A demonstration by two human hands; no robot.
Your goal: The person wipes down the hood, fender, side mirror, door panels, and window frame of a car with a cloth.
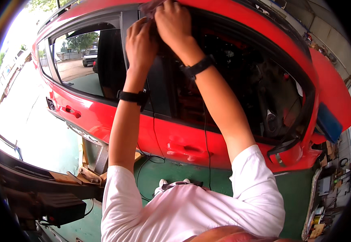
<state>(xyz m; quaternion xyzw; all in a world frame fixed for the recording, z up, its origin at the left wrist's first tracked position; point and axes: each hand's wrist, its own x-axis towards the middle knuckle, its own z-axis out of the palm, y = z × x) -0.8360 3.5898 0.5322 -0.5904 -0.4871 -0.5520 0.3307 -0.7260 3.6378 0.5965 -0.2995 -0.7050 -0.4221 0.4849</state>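
A red car [179,153] stands side-on in front of me, and both my arms reach up to the top of its door frame. My right hand [173,25] is closed on a dark maroon cloth [151,8] at the upper edge of the front window. Just left of it and slightly lower, my left hand [139,45] has its fingers bent and pressed together at the cloth's lower edge, by the pillar between the two doors. The fingertips are partly hidden. Below them lies the dark front window opening [240,80]. Each wrist wears a black band with a cable hanging down.
The rear door's window [78,60] reflects a parked vehicle and trees. A lift arm [90,175] reaches under the car at lower left. A blue panel [328,123] sits by the red front end. Tools and parts [324,189] lie at right on the green floor [292,193].
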